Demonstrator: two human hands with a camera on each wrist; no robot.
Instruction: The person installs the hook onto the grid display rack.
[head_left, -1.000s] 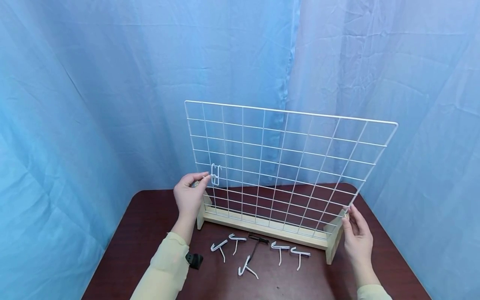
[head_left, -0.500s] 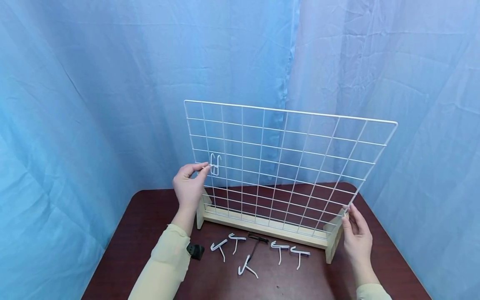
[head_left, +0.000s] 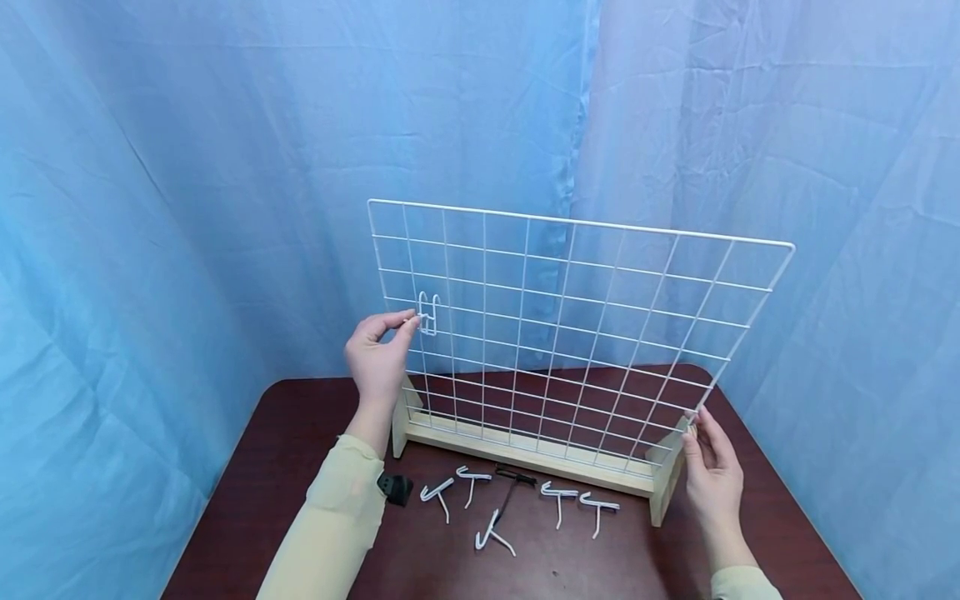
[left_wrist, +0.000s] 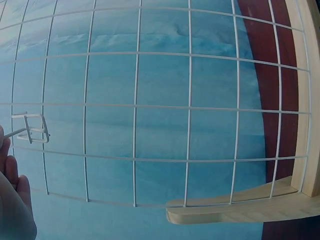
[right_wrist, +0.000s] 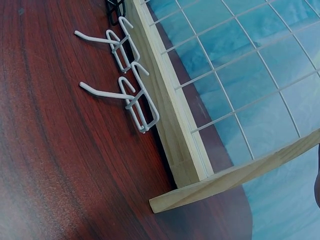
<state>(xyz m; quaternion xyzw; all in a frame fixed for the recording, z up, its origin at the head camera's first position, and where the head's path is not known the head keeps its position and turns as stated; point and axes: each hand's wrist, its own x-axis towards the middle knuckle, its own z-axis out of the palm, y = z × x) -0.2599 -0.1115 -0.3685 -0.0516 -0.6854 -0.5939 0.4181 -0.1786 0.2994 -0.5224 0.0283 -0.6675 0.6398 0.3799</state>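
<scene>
My left hand [head_left: 378,358] pinches the prong of a white wire hook [head_left: 428,321] between thumb and fingertips. The hook stands upright at the left part of a white wire grid panel [head_left: 581,223], its two bent tops near a horizontal wire. In the left wrist view the hook [left_wrist: 37,135] overlaps the grid wires; whether it is caught on one I cannot tell. My right hand [head_left: 716,483] holds the grid's lower right edge, where it meets the side of the wooden stand [head_left: 525,457]. Right fingertips are partly hidden behind that edge.
On the dark red table [head_left: 300,467] in front of the stand lie several white hooks [head_left: 558,492] and one black hook [head_left: 516,477]. Two white ones [right_wrist: 142,102] show close to the base in the right wrist view. Blue curtains [head_left: 480,100] hang behind and at the sides.
My left hand has raised the white hook along the grid by about one row and slightly left. The right hand stays at the right edge.
</scene>
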